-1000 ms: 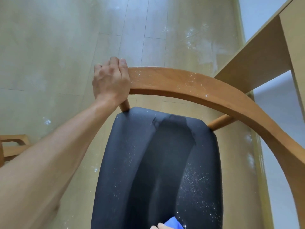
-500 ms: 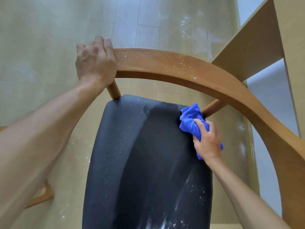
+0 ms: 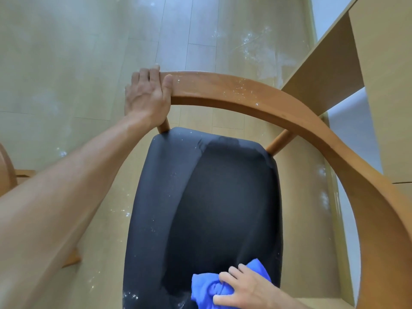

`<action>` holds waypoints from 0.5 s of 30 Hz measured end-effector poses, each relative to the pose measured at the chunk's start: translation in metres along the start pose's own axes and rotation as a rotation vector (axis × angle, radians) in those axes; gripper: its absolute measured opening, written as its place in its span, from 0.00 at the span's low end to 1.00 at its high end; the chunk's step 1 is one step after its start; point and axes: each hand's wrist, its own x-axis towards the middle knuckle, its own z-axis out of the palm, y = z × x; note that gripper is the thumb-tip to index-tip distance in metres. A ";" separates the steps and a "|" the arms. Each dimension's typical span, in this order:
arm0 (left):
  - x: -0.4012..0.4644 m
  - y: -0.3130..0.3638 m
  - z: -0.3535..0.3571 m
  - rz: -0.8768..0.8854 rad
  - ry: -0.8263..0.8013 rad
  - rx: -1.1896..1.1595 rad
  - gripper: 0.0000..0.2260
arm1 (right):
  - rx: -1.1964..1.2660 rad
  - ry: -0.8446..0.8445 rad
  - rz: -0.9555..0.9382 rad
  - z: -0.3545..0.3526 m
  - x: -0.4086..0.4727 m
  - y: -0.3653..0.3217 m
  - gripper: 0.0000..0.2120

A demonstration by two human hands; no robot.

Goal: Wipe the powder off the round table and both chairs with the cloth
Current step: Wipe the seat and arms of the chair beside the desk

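Pale floor [image 3: 66, 63] planks carry white powder smears. On the chair [image 3: 256, 97], the left hand [image 3: 147, 97] has its grip wrapped over the curved wooden backrest end. The right hand [image 3: 245, 288] bunches the blue cloth [image 3: 209, 286] against the dark seat's [image 3: 211, 208] front edge.

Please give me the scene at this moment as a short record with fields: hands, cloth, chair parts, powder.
left hand: grips the end of the wooden backrest rail
right hand: presses the blue cloth on the seat
seat cushion: dark, middle strip looks wiped
powder on chair: specks on the rail top and on the cushion's left side and near-left corner
floor: white powder patches, largest beyond the rail
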 end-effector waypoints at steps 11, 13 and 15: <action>0.001 -0.005 0.005 0.024 0.027 0.008 0.24 | 0.284 0.555 0.837 -0.052 0.009 0.164 0.26; 0.001 -0.005 0.005 0.023 0.012 -0.005 0.24 | 0.478 0.673 1.086 -0.041 0.020 0.140 0.24; 0.000 -0.005 0.002 0.023 -0.014 -0.021 0.25 | 0.541 0.673 1.192 -0.036 0.021 0.116 0.23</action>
